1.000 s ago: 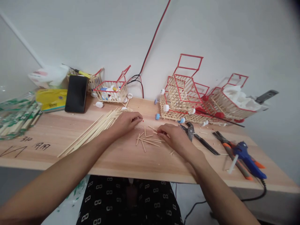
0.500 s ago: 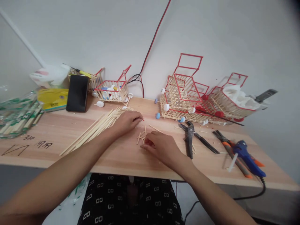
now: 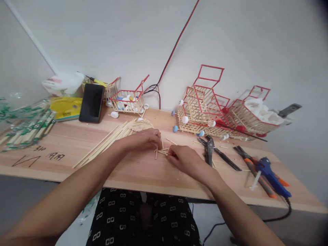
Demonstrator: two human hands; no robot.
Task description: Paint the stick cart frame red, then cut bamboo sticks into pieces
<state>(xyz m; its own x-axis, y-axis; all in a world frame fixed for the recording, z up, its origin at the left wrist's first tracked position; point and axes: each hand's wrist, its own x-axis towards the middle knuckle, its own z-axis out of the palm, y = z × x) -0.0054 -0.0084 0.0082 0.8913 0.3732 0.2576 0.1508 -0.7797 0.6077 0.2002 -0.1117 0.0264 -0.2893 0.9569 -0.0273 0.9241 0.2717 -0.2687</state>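
- Our left hand (image 3: pixel 146 139) and right hand (image 3: pixel 185 160) meet over a small heap of short cut sticks (image 3: pixel 161 151) lying mid-tabletop (image 3: pixel 77 143), fingers curled down onto them.
- We cannot tell whether either hand actually pinches a stick.
- A bundle of long sticks (image 3: pixel 107 141) lies beside our left wrist.
- Pliers (image 3: pixel 209 147) and a blue glue gun (image 3: pixel 271 174) lie to the right.

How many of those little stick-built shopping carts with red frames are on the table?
At least 4: two small wooden stick carts with red frames at the back left, a tall one and one holding white stuff at right. More may be nested.
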